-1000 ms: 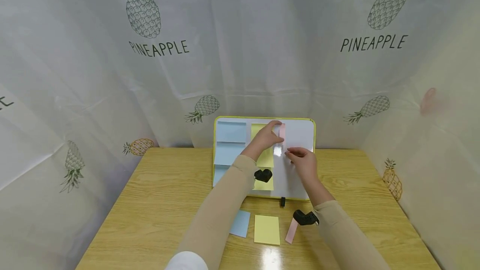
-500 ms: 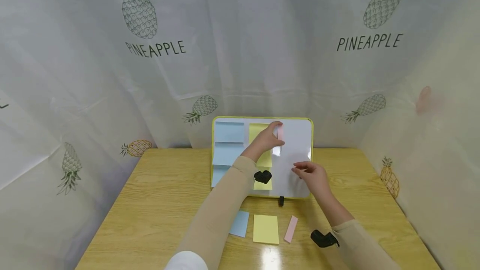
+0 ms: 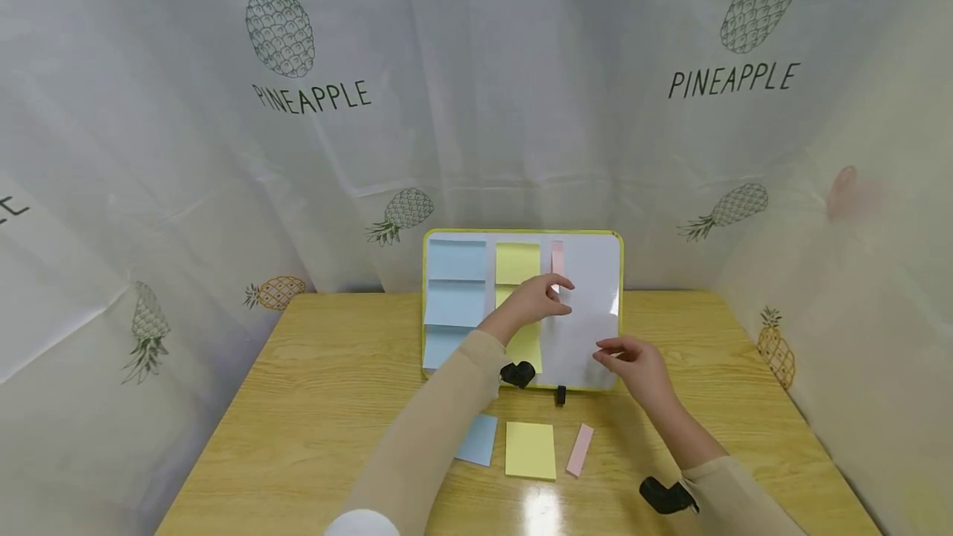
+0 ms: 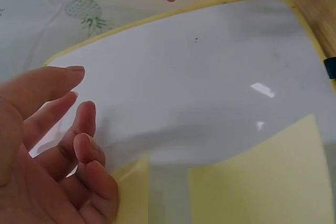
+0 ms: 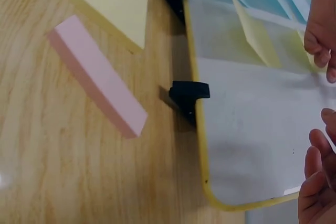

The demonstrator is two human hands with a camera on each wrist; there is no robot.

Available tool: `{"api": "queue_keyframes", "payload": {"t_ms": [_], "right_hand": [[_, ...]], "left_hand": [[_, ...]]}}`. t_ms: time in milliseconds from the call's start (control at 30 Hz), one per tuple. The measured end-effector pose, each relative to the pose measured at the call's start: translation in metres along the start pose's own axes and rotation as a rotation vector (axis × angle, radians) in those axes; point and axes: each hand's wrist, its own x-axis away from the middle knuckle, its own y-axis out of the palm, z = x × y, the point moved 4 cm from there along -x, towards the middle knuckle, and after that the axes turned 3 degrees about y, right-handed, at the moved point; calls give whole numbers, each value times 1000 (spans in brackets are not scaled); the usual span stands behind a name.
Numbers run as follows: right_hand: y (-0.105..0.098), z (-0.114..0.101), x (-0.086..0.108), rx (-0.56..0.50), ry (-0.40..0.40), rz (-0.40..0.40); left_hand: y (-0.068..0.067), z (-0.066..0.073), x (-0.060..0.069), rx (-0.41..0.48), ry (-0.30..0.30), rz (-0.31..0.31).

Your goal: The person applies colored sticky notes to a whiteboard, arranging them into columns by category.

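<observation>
A whiteboard [image 3: 588, 313] with a yellow frame stands on the table. In the head view, pale blue sticky notes [image 3: 456, 303] form its left column and yellow sticky notes [image 3: 518, 263] its middle one. A narrow pink sticky note [image 3: 557, 256] hangs near the top, right of the yellow ones. Just below it is my left hand [image 3: 532, 302], fingers apart and holding nothing; it hides part of the yellow column. My right hand [image 3: 639, 369] hovers by the board's lower right edge, its fingers loosely bent around nothing.
On the table in front of the board lie a blue pad [image 3: 479, 440], partly behind my left sleeve, a yellow pad [image 3: 530, 451] and a narrow pink pad [image 3: 579, 450]. Black feet [image 5: 189, 94] support the board's lower edge. A pineapple-print curtain [image 3: 521, 106] hangs behind.
My left hand has let go of the pink sticky note and dropped lower, leaving the note on the board. My right hand has drawn back down and to the right.
</observation>
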Motion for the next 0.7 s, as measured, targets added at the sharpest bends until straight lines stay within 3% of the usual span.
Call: {"api": "queue_keyframes", "payload": {"t_ms": [167,533,700], "right_hand": [[-1,10,4,31,2,-18],[7,26,23,121,-188,-81],[12,38,32,119,-189,-103]], "left_hand": [[8,-4,10,-11,37,-36],[29,-18,48,-43,110,-121],[44,-25,67,-67,129,-166]]}}
